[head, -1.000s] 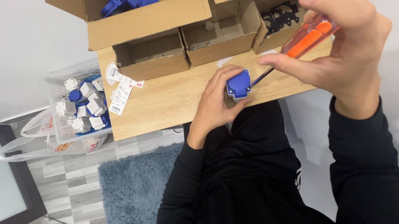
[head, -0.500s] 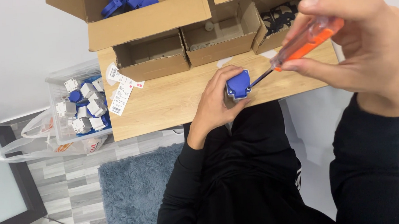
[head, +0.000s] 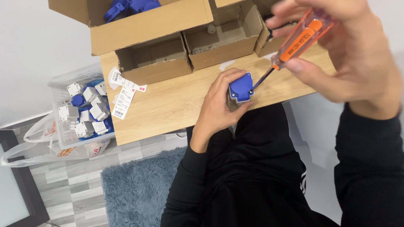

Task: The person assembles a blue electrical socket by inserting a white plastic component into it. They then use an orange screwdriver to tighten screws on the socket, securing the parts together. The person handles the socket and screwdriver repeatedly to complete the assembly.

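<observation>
Right now the left hand keeps a tight grip on the blue socket part at the wooden bench edge, while at its two o'clock the right hand pinches an orange-handled screwdriver, tip touching the part, below small cardboard boxes

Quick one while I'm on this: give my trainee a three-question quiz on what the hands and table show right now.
1. True or false: the left hand grips the blue socket part at the edge of the wooden table.
2. What does the right hand hold?
A. pliers
B. an orange-handled screwdriver
C. a knife
3. Where does the clear bin of blue and white parts sit, left or right of the table in the head view?

Key: 1 true; 2 B; 3 left.
</observation>
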